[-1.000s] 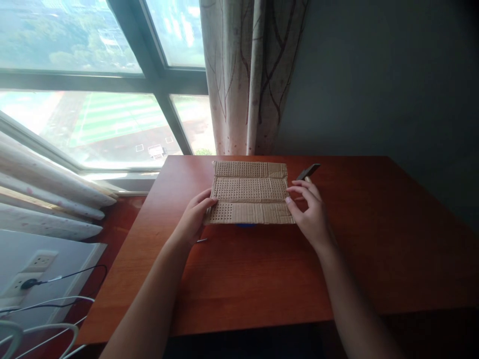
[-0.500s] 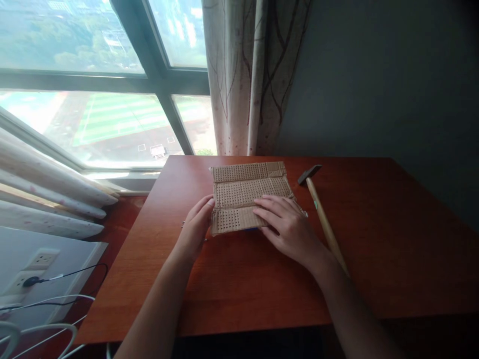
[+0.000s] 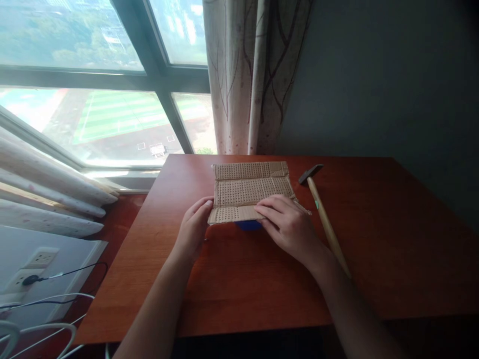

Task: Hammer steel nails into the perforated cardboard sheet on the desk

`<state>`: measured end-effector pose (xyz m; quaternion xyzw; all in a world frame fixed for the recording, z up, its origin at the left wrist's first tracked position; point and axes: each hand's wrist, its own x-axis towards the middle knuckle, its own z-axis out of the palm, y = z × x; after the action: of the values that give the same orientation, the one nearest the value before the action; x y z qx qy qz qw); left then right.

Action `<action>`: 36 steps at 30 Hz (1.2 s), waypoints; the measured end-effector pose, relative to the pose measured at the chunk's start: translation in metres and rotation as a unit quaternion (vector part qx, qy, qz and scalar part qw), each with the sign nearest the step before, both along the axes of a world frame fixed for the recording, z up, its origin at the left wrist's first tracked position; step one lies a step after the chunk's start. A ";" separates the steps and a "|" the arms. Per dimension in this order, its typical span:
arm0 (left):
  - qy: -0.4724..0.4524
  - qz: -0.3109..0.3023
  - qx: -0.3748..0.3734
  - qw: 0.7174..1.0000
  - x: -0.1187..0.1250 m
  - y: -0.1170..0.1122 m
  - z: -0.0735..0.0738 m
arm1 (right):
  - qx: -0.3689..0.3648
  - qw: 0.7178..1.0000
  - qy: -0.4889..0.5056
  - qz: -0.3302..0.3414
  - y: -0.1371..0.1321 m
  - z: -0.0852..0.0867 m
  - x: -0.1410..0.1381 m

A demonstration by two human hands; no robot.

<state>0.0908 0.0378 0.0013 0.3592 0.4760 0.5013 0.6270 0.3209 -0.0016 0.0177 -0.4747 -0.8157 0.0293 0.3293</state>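
Observation:
A creased cardboard sheet (image 3: 250,192), punched with rows of small holes, is held between my two hands above the table. My left hand (image 3: 195,224) grips its left edge, thumb on top and fingers underneath. At the near right part, my right hand (image 3: 286,224) pinches the sheet, its thumb below the edge and fingers on the upper face. Under the near edge shows part of a blue object (image 3: 248,226); the cardboard hides the rest of it.
A hammer (image 3: 325,219) with a wooden handle lies on the reddish-brown table (image 3: 232,294), right of the cardboard. Behind are a window and a patterned curtain (image 3: 239,75). Cables and a wall socket (image 3: 40,258) are at the lower left, beyond the table edge.
The near flap of the cardboard has tilted up and away, so more of the blue object shows beneath it. Both hands keep their hold and have barely moved.

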 end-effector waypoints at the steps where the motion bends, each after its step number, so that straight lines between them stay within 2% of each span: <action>1: -0.008 -0.002 0.002 1.000 0.000 0.000 0.001 | 0.002 1.000 -0.004 0.003 -0.001 -0.001 0.000; 8: 0.022 -0.031 0.020 0.999 -0.001 -0.003 -0.003 | 0.017 1.000 -0.013 0.020 -0.006 -0.010 -0.002; 14: 0.011 -0.045 0.021 0.999 -0.002 -0.002 -0.008 | 0.019 0.999 0.012 0.025 -0.007 -0.012 -0.003; 24: 0.007 -0.049 0.022 0.999 -0.002 -0.004 -0.003 | 0.030 0.999 0.017 0.016 -0.015 -0.010 -0.001; 36: 0.022 -0.082 0.031 0.996 -0.001 -0.006 -0.007 | 0.032 0.999 0.018 0.009 -0.021 -0.015 0.004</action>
<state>0.0896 0.0320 -0.0059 0.4268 0.4431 0.4546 0.6441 0.3254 -0.0228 0.0027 -0.4554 -0.8148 0.0143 0.3585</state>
